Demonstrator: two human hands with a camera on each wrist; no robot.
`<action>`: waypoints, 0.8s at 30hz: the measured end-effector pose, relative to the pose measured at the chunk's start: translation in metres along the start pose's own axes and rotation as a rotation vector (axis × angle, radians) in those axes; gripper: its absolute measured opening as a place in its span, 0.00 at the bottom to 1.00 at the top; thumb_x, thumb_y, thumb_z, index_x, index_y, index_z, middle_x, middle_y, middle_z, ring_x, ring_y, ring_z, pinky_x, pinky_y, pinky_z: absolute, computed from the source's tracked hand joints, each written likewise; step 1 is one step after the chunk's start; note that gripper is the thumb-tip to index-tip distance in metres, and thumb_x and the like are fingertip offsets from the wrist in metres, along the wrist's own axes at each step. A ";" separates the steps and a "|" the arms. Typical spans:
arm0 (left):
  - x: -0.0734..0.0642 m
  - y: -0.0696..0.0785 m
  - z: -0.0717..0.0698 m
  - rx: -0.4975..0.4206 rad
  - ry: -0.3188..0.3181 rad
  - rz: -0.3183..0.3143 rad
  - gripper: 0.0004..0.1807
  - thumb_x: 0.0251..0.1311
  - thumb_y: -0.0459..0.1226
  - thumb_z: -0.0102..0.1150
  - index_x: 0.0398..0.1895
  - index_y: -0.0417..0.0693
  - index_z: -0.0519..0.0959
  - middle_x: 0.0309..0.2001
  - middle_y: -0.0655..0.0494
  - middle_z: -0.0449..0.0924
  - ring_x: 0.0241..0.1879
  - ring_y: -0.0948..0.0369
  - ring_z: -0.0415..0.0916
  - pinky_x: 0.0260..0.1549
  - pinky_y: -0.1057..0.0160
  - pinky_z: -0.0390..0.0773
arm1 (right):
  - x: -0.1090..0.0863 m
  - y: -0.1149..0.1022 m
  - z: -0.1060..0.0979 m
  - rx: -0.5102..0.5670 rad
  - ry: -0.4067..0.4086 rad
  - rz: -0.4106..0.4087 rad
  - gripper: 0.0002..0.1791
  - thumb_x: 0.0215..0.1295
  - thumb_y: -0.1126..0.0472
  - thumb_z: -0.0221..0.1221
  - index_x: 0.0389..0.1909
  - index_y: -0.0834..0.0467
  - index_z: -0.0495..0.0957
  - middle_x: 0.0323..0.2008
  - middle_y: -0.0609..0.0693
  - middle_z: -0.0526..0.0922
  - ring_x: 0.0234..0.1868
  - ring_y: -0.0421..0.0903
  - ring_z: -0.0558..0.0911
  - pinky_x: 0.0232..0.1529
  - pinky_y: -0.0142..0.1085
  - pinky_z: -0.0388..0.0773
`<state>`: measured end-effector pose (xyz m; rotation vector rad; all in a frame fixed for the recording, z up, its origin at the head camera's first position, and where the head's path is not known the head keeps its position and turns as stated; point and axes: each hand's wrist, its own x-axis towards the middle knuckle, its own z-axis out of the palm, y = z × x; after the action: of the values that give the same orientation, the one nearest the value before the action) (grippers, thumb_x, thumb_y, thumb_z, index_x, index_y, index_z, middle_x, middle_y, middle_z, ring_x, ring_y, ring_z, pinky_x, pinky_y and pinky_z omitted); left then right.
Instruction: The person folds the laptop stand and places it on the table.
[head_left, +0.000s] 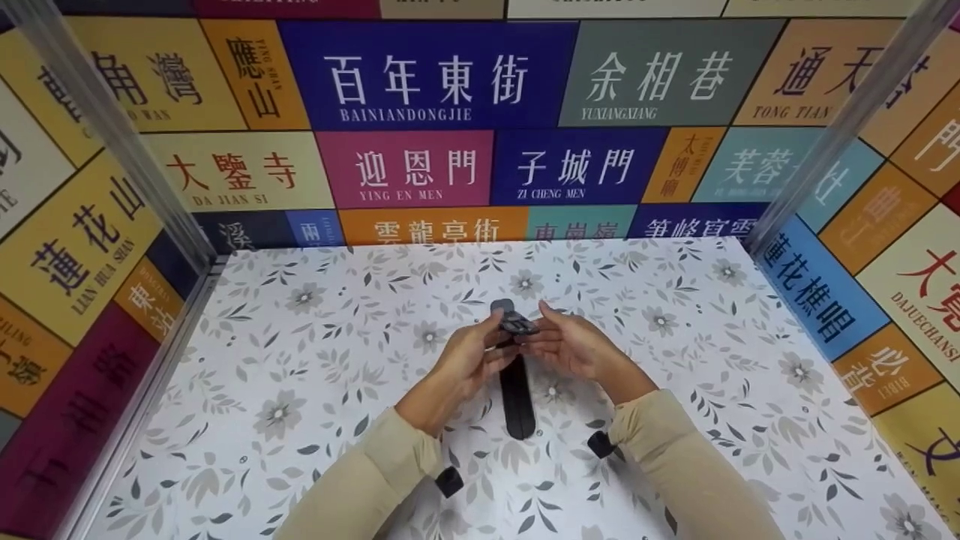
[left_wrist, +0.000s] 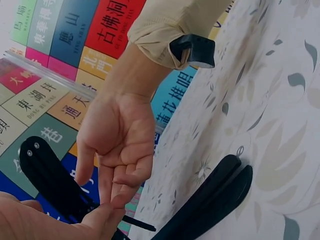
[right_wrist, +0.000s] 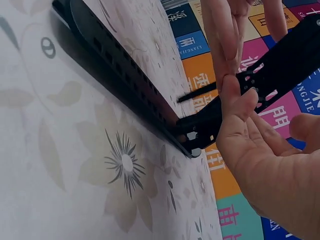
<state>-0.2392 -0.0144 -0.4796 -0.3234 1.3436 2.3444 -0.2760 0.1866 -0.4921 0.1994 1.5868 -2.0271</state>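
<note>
A black folding stand, apparently a laptop stand, is partly unfolded in the middle of the table. Its long lower arms (head_left: 517, 401) lie toward the person, with a row of slots along one arm (right_wrist: 117, 60). The upper part (left_wrist: 47, 167) rises at an angle, and a thin strut (right_wrist: 199, 92) sticks out near the hands. My left hand (head_left: 466, 354) holds this raised part, thumb on top and fingers below. From the other side, my right hand (head_left: 576, 346) touches it with its fingertips, thumb held apart. Fingers of both hands meet there and partly hide the joint.
The white table (head_left: 337, 405) has a printed leaf and flower pattern. Panels with Chinese lettering (head_left: 431, 75) stand behind and at both sides, with clear posts (head_left: 127, 142) at the back corners. A black wrist device (head_left: 449, 482) hangs at each sleeve.
</note>
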 end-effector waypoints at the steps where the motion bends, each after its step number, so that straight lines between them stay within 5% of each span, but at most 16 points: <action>1: 0.002 0.000 0.000 0.010 0.002 0.009 0.28 0.75 0.44 0.55 0.67 0.31 0.70 0.60 0.39 0.80 0.59 0.48 0.81 0.63 0.54 0.78 | 0.001 0.001 0.000 0.006 -0.004 -0.005 0.30 0.75 0.42 0.55 0.56 0.67 0.75 0.41 0.53 0.89 0.40 0.45 0.88 0.44 0.32 0.85; 9: 0.010 -0.005 -0.004 0.071 0.037 0.061 0.15 0.66 0.28 0.61 0.52 0.25 0.81 0.33 0.50 0.90 0.35 0.63 0.88 0.38 0.70 0.86 | 0.008 0.007 0.002 0.013 -0.040 -0.088 0.07 0.74 0.66 0.57 0.42 0.63 0.83 0.34 0.49 0.90 0.38 0.41 0.89 0.44 0.32 0.86; 15: 0.011 -0.009 -0.007 0.163 0.054 0.045 0.15 0.62 0.25 0.61 0.51 0.25 0.78 0.37 0.46 0.88 0.35 0.61 0.87 0.36 0.69 0.86 | 0.009 0.011 0.000 -0.033 0.003 -0.053 0.13 0.69 0.72 0.59 0.52 0.72 0.76 0.33 0.51 0.89 0.33 0.41 0.89 0.36 0.29 0.86; 19: 0.015 -0.015 -0.012 0.385 0.083 0.073 0.14 0.60 0.25 0.62 0.49 0.27 0.79 0.41 0.42 0.86 0.35 0.58 0.88 0.37 0.66 0.87 | 0.008 0.018 0.000 -0.179 0.070 -0.027 0.21 0.65 0.71 0.63 0.58 0.74 0.74 0.37 0.51 0.89 0.35 0.42 0.88 0.37 0.30 0.87; 24: 0.018 -0.020 -0.019 0.792 0.104 0.196 0.08 0.52 0.25 0.67 0.37 0.29 0.84 0.34 0.42 0.86 0.28 0.57 0.86 0.30 0.64 0.87 | 0.006 0.031 0.002 -0.451 0.111 -0.073 0.21 0.65 0.68 0.65 0.58 0.70 0.78 0.41 0.54 0.88 0.34 0.42 0.87 0.35 0.32 0.87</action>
<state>-0.2457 -0.0179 -0.5113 -0.0665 2.2899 1.7430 -0.2647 0.1778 -0.5198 0.0845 2.0981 -1.6759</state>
